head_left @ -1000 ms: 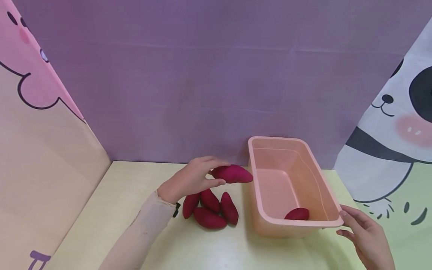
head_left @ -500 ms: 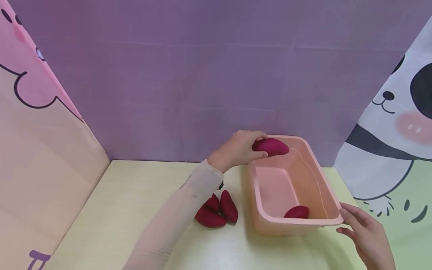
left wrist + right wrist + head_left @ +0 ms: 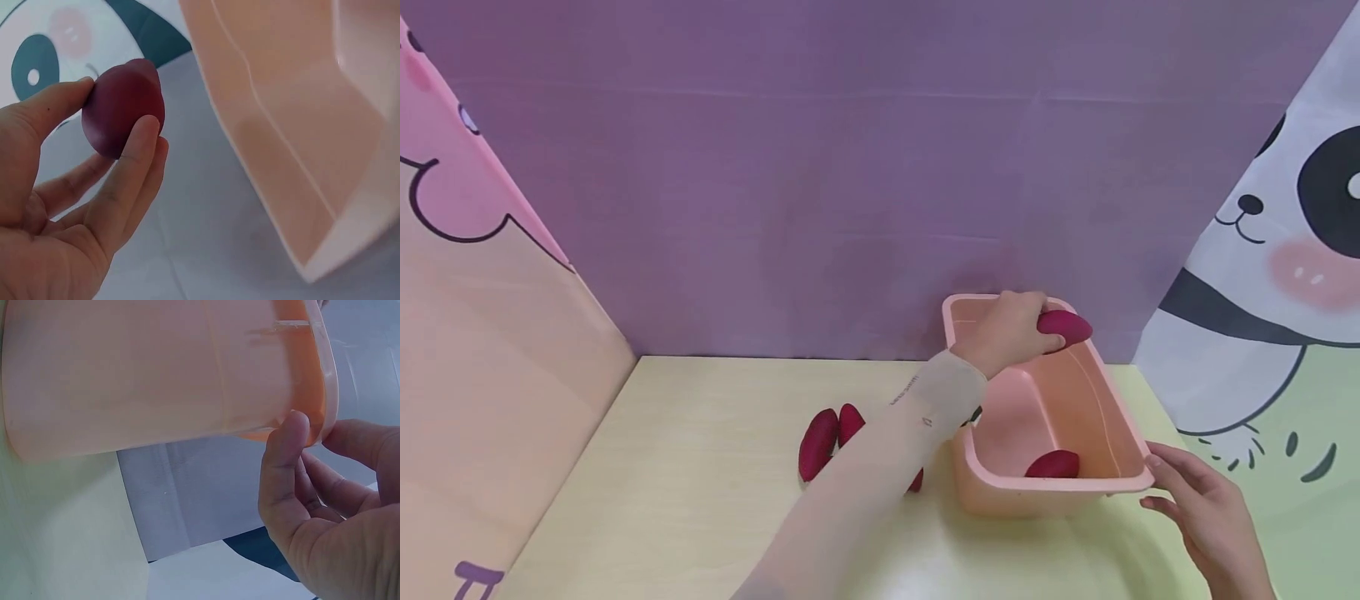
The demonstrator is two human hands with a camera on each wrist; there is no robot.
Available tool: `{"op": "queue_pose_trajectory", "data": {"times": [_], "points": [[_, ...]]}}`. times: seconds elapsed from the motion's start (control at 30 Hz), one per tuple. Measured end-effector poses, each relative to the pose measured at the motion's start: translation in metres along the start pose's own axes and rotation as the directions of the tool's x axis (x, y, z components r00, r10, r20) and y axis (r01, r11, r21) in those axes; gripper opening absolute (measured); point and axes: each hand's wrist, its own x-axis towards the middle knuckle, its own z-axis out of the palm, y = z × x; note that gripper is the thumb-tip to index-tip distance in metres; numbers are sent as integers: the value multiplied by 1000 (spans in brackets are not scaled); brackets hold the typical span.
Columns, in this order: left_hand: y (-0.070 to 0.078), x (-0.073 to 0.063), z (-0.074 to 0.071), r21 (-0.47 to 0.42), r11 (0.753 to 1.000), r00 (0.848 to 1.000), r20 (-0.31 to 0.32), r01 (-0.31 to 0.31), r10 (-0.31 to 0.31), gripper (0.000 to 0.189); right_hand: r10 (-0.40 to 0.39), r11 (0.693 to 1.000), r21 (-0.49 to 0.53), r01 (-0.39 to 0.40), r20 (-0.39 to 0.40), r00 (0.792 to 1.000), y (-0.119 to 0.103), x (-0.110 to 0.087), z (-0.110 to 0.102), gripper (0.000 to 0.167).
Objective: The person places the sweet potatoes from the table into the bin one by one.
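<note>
Smooth purple sheet-like backdrop (image 3: 775,208) is filling the whole rear, faint horizontal creases running across it, its bottom meeting the far edge of a flat, pale yellow wood-look tabletop (image 3: 685,467). On the left, a slanting beige printed panel (image 3: 490,358) is showing a black-outlined pink cartoon figure (image 3: 463,196) up top and a small purple printed mark (image 3: 478,572) low down, while on the right a white-and-green printed panel (image 3: 1300,542) is carrying a black-and-white cartoon panda (image 3: 1247,275) with pink cheek. Soft light is leaving a whitish sheen on the tabletop's near middle, blurry shadows spreading right.
</note>
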Motion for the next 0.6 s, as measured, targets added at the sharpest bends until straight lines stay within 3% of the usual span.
{"op": "queue_pose_trajectory", "data": {"times": [0.1,0.33,0.47,0.6], "points": [[7,2,11,-44,999,1000,1,10,-10,30,-18,1000,1,18,4,1000,0,1,0,21],[10,3,30,71,997,999,-26,42,-40,15,-29,999,-27,29,0,1000,-1,1,2,21],[6,2,39,62,995,997,4,83,-83,17,-36,999,-33,36,1,999,-2,0,2,22],[5,2,47,124,984,990,50,124,-131,19,-36,999,-26,36,5,999,-3,0,1,21]]}}
